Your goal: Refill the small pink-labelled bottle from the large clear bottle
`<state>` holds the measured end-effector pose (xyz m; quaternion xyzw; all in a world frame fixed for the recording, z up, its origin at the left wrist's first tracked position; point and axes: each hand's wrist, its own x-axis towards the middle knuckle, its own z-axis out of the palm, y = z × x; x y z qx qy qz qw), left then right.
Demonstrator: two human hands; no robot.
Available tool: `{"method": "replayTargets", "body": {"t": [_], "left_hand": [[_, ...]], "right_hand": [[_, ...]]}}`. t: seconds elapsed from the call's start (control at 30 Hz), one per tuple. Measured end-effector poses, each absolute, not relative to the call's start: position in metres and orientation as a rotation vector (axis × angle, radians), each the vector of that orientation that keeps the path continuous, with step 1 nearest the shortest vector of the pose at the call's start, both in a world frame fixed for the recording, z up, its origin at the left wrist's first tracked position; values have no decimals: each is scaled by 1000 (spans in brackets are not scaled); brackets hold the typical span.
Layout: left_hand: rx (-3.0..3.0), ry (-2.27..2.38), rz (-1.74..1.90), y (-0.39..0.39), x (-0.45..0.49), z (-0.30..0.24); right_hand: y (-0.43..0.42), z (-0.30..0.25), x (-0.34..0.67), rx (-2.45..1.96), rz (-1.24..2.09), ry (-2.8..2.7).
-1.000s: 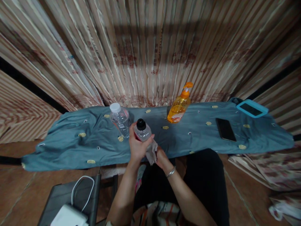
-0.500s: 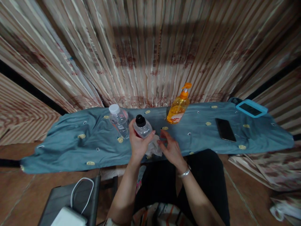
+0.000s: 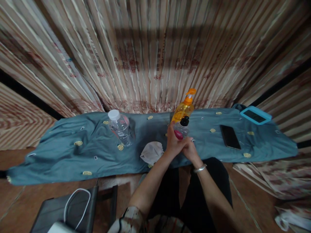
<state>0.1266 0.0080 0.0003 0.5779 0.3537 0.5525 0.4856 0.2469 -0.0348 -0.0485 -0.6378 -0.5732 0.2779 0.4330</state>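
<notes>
My left hand is wrapped round a small clear bottle with a black top. A pink patch shows on the bottle beside my fingers. My right hand, with a silver bracelet at its wrist, is close against the left hand at the bottle's lower part; its fingers are mostly hidden. Right behind the held bottle stands an orange pump bottle, partly covered by it. A crumpled whitish cloth lies to the left of my left forearm.
A clear plastic bottle with a white cap stands left on the blue-green cloth-covered table. To the right lie a black phone and a light-blue framed device. A dark stool with a white cable stands at lower left.
My left hand has carried the black-topped bottle rightward, over to the orange pump bottle. My right hand has moved in against it. The whitish cloth is now uncovered.
</notes>
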Motion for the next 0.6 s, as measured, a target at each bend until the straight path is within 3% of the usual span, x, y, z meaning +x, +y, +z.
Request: {"method": "replayTargets", "body": {"t": [0.6], "left_hand": [[1847,695,1217,24,145,-59]], "right_hand": [[13,-38,330,-1504,1257,-1600]]}}
